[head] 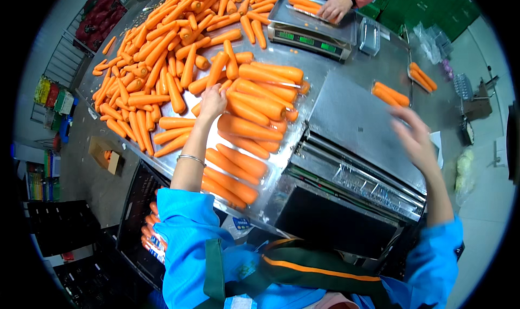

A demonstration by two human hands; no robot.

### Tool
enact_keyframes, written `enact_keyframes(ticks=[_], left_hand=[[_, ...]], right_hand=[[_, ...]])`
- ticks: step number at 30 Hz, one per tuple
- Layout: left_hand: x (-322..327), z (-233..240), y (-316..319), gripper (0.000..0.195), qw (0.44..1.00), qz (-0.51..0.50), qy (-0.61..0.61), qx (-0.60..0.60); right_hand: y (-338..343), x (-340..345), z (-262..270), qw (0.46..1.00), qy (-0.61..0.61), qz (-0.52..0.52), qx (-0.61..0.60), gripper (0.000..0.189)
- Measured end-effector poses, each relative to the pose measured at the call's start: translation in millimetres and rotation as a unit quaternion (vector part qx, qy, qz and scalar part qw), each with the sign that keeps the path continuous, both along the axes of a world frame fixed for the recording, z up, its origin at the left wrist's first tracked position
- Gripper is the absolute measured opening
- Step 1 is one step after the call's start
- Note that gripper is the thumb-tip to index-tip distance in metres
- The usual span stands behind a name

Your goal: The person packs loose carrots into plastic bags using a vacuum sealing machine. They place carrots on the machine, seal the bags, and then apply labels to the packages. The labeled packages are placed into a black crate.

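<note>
My left hand [214,102] reaches into the carrots at the middle of the steel table, its fingers at the lower end of an upright-pointing carrot [217,68]; whether it grips that carrot is unclear. Just right of it lie packed carrots in clear trays [260,102], with more trays nearer me [233,183]. My right hand [412,136], blurred and with fingers apart, hovers by the right edge of the flat metal plate of a wrapping machine [349,118]. Beyond its fingertips lies a tray of carrots [391,94]. A large heap of loose carrots [158,45] covers the table's left part.
A co-worker's hand [336,7] touches carrots on a digital scale [313,20] at the far side. Empty clear trays [369,36] stand beside it. Another carrot tray [422,77] lies far right. Below the left edge are a black crate [136,227] and a cardboard box [103,154].
</note>
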State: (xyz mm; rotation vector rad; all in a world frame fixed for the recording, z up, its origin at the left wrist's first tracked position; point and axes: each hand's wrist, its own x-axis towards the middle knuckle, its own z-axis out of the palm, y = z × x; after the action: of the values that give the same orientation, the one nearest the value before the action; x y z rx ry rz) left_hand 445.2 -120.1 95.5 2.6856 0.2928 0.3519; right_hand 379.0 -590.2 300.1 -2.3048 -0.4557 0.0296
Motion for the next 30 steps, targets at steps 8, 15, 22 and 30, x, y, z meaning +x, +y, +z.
enact_keyframes(ticks=[8, 15, 22, 30], left_hand=[[118.2, -3.7, -53.3, 0.036, 0.972, 0.011, 0.163, -0.169], [143.3, -63.4, -22.7, 0.026, 0.865, -0.054, 0.138, -0.480], [126.8, 46.6, -29.8, 0.023, 0.860, -0.116, 0.003, -0.497], [52.4, 138.0, -203.0, 0.025, 0.823, -0.249, 0.155, -0.487]], right_hand=[[140.6, 250.7, -145.6, 0.854, 0.124, 0.141, -0.485, 0.037], [150.1, 268.4, -187.0, 0.819, 0.511, 0.113, -0.235, 0.031], [128.3, 263.3, -103.4, 0.946, 0.317, 0.036, -0.057, 0.031], [-63.5, 119.9, -31.4, 0.923, 0.362, -0.126, 0.035, 0.035]])
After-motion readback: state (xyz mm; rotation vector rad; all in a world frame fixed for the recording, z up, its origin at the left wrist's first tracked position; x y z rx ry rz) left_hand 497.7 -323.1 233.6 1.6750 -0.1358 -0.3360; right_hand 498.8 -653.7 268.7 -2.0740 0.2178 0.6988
